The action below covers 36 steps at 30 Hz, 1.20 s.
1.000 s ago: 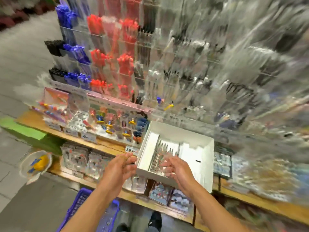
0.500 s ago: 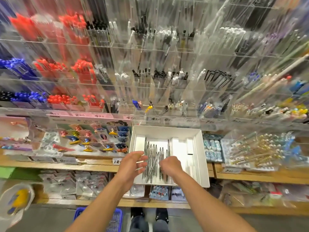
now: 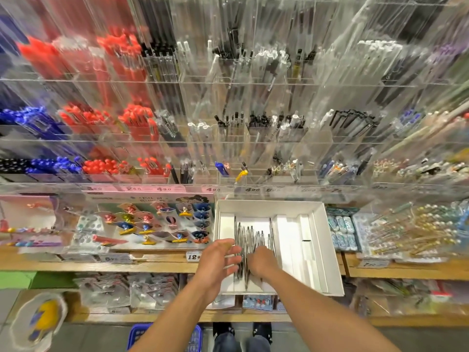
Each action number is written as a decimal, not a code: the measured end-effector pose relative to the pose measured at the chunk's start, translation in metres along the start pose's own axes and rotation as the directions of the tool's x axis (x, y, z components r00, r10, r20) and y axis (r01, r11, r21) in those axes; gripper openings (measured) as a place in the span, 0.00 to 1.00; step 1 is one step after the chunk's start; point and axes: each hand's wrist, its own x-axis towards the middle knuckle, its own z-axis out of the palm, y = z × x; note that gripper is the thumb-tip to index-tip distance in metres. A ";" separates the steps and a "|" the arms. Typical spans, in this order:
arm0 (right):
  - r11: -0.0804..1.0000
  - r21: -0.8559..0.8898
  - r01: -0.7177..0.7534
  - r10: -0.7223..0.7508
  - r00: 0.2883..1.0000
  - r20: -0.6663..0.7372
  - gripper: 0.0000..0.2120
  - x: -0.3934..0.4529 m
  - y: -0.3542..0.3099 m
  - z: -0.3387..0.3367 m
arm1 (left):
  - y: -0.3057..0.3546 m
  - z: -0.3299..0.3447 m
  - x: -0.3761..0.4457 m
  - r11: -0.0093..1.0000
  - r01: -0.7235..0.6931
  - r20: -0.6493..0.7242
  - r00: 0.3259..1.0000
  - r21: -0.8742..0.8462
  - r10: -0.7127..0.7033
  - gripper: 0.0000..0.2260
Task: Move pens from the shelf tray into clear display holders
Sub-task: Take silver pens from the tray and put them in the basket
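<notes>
The pens lie in a loose bundle, tips pointing toward 12 o'clock, in the left compartment of a white shelf tray that sits on the wooden shelf just below the wall of clear display holders. The right compartments of the tray show only white dividers.

The right hand lies over the near end of the bundle, knuckles up, fingers curled down among the pens; whether its grip has closed on any pen cannot be told, since the fingertips are hidden. The left hand sits at 9 o'clock of the bundle, over the tray's left wall, fingers spread and relaxed, fingertips just beside the outermost pens, pinching nothing.

At 12 o'clock from the tray, the holders rise in tiers: black and clear pens straight above, red-capped pens toward 10 o'clock, blue pens farther left. At 9 o'clock of the tray lies a pink display card of small novelty items; at 3 o'clock, packaged erasers and a heap of bead-topped pens. At 6 o'clock, below the shelf edge, a blue basket stands on the floor beside the person's shoes.
</notes>
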 end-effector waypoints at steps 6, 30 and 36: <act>0.949 0.218 0.228 -0.219 0.974 -0.065 0.05 -0.030 0.002 -0.044 | 0.010 0.004 -0.003 0.996 0.016 0.030 0.999 -0.083 -0.013 0.11; 0.956 -0.285 0.070 -0.069 0.998 0.016 0.03 -0.006 0.026 -0.030 | 0.021 0.005 0.006 0.985 0.018 -0.027 0.999 -0.172 -0.023 0.10; 0.964 -0.265 0.003 0.001 1.000 0.014 0.18 0.004 0.030 -0.008 | 0.016 0.000 0.005 0.987 0.022 -0.038 0.999 -0.158 -0.028 0.11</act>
